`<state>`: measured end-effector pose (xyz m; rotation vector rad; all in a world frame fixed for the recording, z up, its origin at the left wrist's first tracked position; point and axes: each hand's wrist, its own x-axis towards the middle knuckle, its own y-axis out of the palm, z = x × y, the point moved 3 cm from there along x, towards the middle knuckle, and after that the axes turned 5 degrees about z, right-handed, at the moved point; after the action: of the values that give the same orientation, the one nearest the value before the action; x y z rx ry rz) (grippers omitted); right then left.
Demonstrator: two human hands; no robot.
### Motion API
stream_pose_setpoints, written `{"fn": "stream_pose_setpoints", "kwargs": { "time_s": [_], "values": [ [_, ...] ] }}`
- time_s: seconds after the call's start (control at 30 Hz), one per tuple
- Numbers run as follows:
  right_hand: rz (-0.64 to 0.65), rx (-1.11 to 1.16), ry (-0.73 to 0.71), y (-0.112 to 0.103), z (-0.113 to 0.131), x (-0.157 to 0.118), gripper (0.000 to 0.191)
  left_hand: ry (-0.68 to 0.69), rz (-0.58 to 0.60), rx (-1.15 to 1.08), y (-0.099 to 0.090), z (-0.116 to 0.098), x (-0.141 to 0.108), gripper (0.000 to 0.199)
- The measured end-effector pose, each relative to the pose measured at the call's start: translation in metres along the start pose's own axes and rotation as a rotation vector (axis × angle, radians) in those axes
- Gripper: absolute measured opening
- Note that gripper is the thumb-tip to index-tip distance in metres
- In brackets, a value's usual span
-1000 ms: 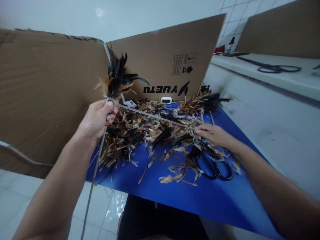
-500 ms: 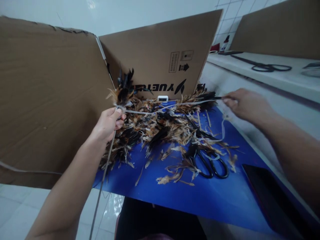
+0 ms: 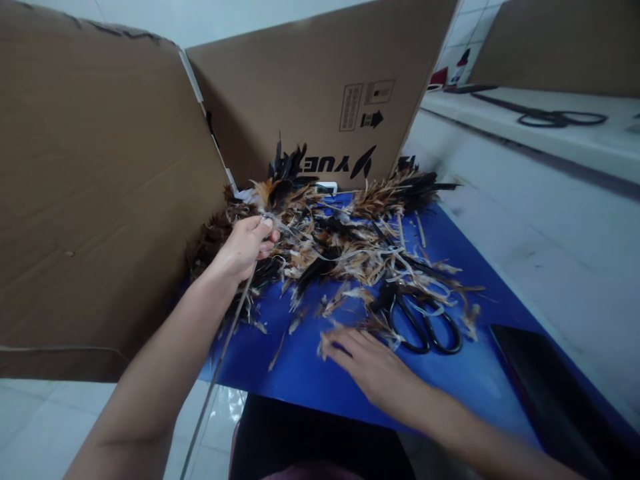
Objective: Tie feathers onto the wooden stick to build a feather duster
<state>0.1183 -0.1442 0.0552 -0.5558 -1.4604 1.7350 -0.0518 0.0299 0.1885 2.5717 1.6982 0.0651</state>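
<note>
In my left hand [image 3: 250, 243], closed at the left of the table, is a thin stick [image 3: 227, 347] with a tuft of dark and brown feathers [image 3: 285, 180] at its upper end, like a feather duster. A pale strip [image 3: 345, 255] trails from the base of this tuft across the heap of loose feathers [image 3: 305, 253]. My right hand [image 3: 373, 373] is low over the blue tabletop, slightly blurred, its thumb and fingers pinched on a small pale feather [image 3: 324, 345]. Black-handled scissors [image 3: 425, 327] lie just beyond it, their blades covered by feathers.
Cardboard panels [image 3: 100, 167] stand at the left and back [image 3: 280, 87]. A small white device [image 3: 327, 188] sits behind the heap. A dark flat tablet-like object [image 3: 545, 387] lies at the right of the blue table [image 3: 480, 380]. More scissors [image 3: 560, 119] rest on a white ledge [image 3: 540, 143].
My right hand has let go of the stretched pale strip and come down leftward to the loose feathers. The strip now lies slack. My left hand appears further right in view, still holding the stick.
</note>
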Motion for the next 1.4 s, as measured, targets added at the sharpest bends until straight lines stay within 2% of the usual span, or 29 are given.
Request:
{"fn": "stream_pose_setpoints", "kwargs": {
  "time_s": [0.07, 0.13, 0.2, 0.27, 0.33, 0.43, 0.53, 0.6, 0.67, 0.8, 0.9, 1.0, 1.13, 1.2, 1.4],
  "values": [
    [-0.076, -0.039, 0.061, -0.006, -0.013, 0.015, 0.052, -0.018, 0.027, -0.026, 0.011, 0.004, 0.001, 0.019],
    [-0.150, -0.014, 0.112, -0.018, -0.025, 0.019, 0.043, -0.041, 0.051, -0.049, 0.021, 0.011, 0.002, 0.019],
    [-0.224, 0.020, 0.191, -0.030, -0.034, 0.011, 0.033, -0.053, 0.089, -0.078, 0.030, 0.021, 0.003, 0.021],
    [-0.276, -0.025, 0.328, -0.034, -0.043, -0.006, 0.025, -0.077, 0.131, -0.113, 0.038, 0.035, 0.005, 0.024],
    [-0.258, -0.123, 0.463, -0.030, -0.054, -0.024, 0.021, -0.121, 0.148, -0.152, 0.044, 0.053, 0.008, 0.024],
    [-0.152, -0.127, 0.543, -0.017, -0.068, -0.039, 0.019, -0.183, 0.167, -0.197, 0.054, 0.078, 0.012, 0.023],
    [-0.176, 0.037, 0.543, -0.018, -0.072, -0.040, 0.022, -0.234, 0.160, -0.227, 0.061, 0.098, 0.012, 0.025],
    [-0.268, 0.170, 0.554, -0.032, -0.072, -0.039, 0.020, -0.253, 0.172, -0.235, 0.063, 0.108, 0.012, 0.026],
    [-0.346, 0.339, 0.626, -0.051, -0.073, -0.039, 0.019, -0.264, 0.180, -0.241, 0.063, 0.116, 0.011, 0.025],
    [-0.507, 0.881, 0.805, -0.080, -0.080, -0.038, 0.029, -0.276, 0.191, -0.276, 0.059, 0.128, 0.011, 0.023],
    [-0.686, 1.203, 0.787, -0.091, -0.082, -0.023, 0.037, -0.290, 0.214, -0.284, 0.058, 0.134, 0.011, 0.023],
    [-0.716, 1.270, 0.742, -0.087, -0.080, 0.007, 0.029, -0.294, 0.237, -0.269, 0.059, 0.137, 0.011, 0.024],
    [-0.583, 1.258, 0.628, -0.064, -0.074, 0.056, 0.027, -0.293, 0.256, -0.247, 0.060, 0.141, 0.007, 0.024],
    [-0.552, 1.225, 0.622, -0.050, -0.073, 0.073, 0.027, -0.308, 0.244, -0.237, 0.061, 0.142, 0.005, 0.024],
    [-0.572, 1.149, 0.663, -0.022, -0.081, 0.085, 0.029, -0.315, 0.253, -0.259, 0.064, 0.140, 0.002, 0.021]
  ]
}}
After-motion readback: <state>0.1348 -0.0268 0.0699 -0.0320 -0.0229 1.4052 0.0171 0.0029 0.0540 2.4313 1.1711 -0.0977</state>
